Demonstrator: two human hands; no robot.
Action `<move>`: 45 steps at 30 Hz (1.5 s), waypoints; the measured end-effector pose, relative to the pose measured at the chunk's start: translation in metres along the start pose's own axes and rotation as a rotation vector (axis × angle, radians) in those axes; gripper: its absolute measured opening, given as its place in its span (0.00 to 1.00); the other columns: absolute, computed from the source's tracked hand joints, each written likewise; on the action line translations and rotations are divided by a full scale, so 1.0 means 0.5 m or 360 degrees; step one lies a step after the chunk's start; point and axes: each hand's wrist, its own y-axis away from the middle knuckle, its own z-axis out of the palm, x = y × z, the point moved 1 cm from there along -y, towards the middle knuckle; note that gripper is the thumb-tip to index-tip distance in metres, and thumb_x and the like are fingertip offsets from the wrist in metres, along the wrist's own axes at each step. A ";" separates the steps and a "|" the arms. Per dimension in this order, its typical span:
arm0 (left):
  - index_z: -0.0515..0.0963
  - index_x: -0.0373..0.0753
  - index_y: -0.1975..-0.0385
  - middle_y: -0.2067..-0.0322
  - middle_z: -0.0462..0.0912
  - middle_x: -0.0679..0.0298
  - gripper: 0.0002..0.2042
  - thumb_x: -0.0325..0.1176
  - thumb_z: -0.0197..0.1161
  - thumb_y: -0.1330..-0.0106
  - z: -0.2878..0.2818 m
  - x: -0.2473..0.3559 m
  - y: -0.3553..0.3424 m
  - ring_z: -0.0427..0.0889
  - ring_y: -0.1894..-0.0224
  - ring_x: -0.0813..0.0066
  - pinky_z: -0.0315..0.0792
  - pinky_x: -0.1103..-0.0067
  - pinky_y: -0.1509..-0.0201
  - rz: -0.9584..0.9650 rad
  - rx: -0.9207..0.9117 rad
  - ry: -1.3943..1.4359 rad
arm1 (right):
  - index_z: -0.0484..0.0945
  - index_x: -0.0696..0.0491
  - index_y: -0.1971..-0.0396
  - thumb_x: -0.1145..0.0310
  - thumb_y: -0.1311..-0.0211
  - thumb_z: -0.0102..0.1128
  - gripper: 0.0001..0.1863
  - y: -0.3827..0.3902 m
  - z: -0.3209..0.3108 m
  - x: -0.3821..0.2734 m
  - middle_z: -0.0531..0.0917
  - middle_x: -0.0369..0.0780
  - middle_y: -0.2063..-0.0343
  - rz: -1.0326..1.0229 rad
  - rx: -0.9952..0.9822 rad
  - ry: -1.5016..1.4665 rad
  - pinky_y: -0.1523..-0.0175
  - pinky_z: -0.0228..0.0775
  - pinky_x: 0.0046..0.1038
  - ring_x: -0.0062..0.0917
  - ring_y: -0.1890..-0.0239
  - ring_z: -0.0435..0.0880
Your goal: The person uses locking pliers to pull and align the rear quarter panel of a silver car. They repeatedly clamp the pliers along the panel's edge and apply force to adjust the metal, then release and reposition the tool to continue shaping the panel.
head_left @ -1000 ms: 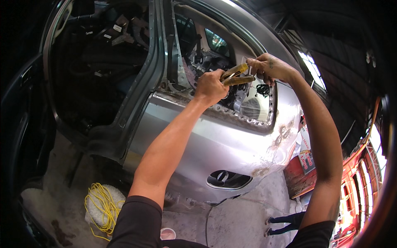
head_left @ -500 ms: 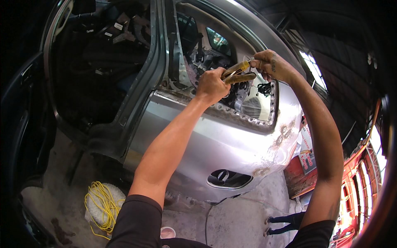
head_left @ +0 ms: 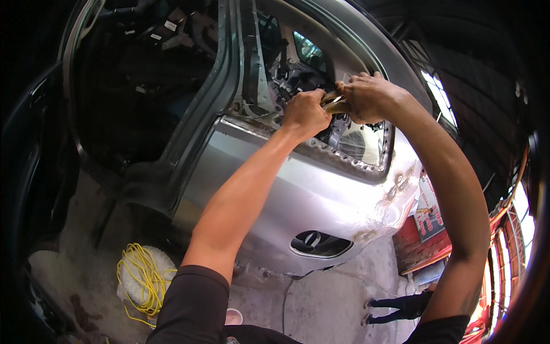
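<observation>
Above the rear side window opening of a silver car body [head_left: 252,178], both my hands meet on a two-handled hand tool [head_left: 338,107] with worn yellow-brown handles, like pliers or snips. My left hand [head_left: 305,116] is closed round one end of it; its head is hidden in that fist. My right hand [head_left: 369,98] is closed over the handle ends, its fingers curled and partly out of sight. Just below the hands runs the opening's bare metal flange [head_left: 338,156], with a row of holes along it. Wiring and inner panels show through the opening.
An open doorway with a drilled pillar [head_left: 220,86] lies left. Low on the panel is a dark oval recess [head_left: 321,245]. Yellow cord [head_left: 140,275] is heaped on a whitish bundle on the floor, near a small pink-filled tub [head_left: 234,316]. A person's legs [head_left: 395,307] show lower right.
My right hand has moved from beside the handle tips to over the handles, covering much of them. My left hand keeps its hold. The whole view has shifted slightly.
</observation>
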 end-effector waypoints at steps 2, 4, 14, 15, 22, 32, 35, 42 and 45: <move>0.84 0.35 0.65 0.69 0.87 0.48 0.10 0.33 0.70 0.43 -0.004 -0.004 0.001 0.87 0.62 0.45 0.79 0.60 0.58 -0.0017 0.0037 0.0039 | 0.82 0.56 0.51 0.67 0.45 0.69 0.20 -0.013 -0.002 -0.007 0.84 0.47 0.55 0.0026 -0.0029 -0.0023 0.40 0.74 0.41 0.42 0.43 0.81; 0.84 0.36 0.64 0.69 0.87 0.48 0.10 0.33 0.69 0.43 -0.011 0.000 0.000 0.88 0.62 0.45 0.80 0.60 0.58 -0.0074 0.0031 0.0082 | 0.85 0.56 0.59 0.71 0.46 0.66 0.13 -0.025 0.014 0.008 0.86 0.50 0.61 -0.0133 0.0238 -0.0078 0.46 0.79 0.41 0.45 0.50 0.85; 0.85 0.36 0.61 0.68 0.88 0.48 0.11 0.32 0.69 0.43 -0.006 -0.009 0.000 0.87 0.62 0.45 0.80 0.59 0.56 -0.0081 -0.0019 0.0032 | 0.86 0.54 0.60 0.71 0.47 0.66 0.13 -0.035 0.058 0.025 0.88 0.47 0.64 -0.0290 0.0736 0.0193 0.54 0.82 0.40 0.42 0.54 0.89; 0.85 0.36 0.61 0.68 0.88 0.48 0.11 0.32 0.69 0.43 -0.005 -0.007 -0.002 0.87 0.61 0.45 0.80 0.59 0.56 -0.0075 -0.0035 0.0028 | 0.85 0.53 0.58 0.69 0.45 0.67 0.14 -0.037 0.053 0.025 0.87 0.47 0.62 -0.0218 0.0562 0.0183 0.50 0.79 0.40 0.42 0.52 0.87; 0.85 0.35 0.60 0.67 0.88 0.48 0.12 0.32 0.70 0.42 -0.009 -0.004 -0.004 0.88 0.60 0.46 0.80 0.60 0.55 -0.0101 -0.0068 0.0034 | 0.87 0.52 0.61 0.69 0.45 0.68 0.10 -0.058 0.058 0.018 0.89 0.46 0.66 -0.0157 0.0553 0.0128 0.53 0.84 0.38 0.40 0.56 0.91; 0.84 0.35 0.60 0.67 0.88 0.47 0.11 0.34 0.68 0.39 -0.006 -0.004 -0.008 0.88 0.60 0.45 0.79 0.59 0.56 -0.0094 -0.0085 0.0051 | 0.84 0.56 0.50 0.54 0.39 0.72 0.24 -0.046 0.039 0.040 0.84 0.48 0.55 -0.0205 0.0330 -0.0082 0.41 0.77 0.41 0.43 0.46 0.83; 0.84 0.34 0.60 0.67 0.88 0.46 0.12 0.34 0.68 0.38 -0.008 -0.006 -0.005 0.87 0.60 0.44 0.79 0.60 0.57 -0.0081 -0.0071 0.0080 | 0.85 0.55 0.44 0.50 0.39 0.71 0.30 -0.027 0.031 0.066 0.85 0.52 0.45 -0.0105 0.0404 -0.0926 0.34 0.73 0.38 0.40 0.40 0.83; 0.83 0.33 0.62 0.69 0.87 0.48 0.16 0.42 0.74 0.36 -0.014 0.003 -0.007 0.87 0.64 0.47 0.77 0.62 0.60 -0.0082 -0.0187 0.0125 | 0.84 0.62 0.48 0.63 0.27 0.65 0.18 -0.022 0.093 0.140 0.89 0.44 0.63 -0.0010 0.0618 -0.1460 0.53 0.79 0.27 0.25 0.59 0.87; 0.82 0.34 0.61 0.68 0.87 0.48 0.17 0.43 0.75 0.35 -0.016 0.001 -0.007 0.87 0.64 0.48 0.76 0.62 0.61 0.0008 -0.0160 0.0096 | 0.84 0.62 0.51 0.78 0.33 0.63 0.12 -0.026 0.112 0.129 0.88 0.43 0.59 -0.0145 0.0809 -0.1462 0.51 0.79 0.27 0.23 0.55 0.86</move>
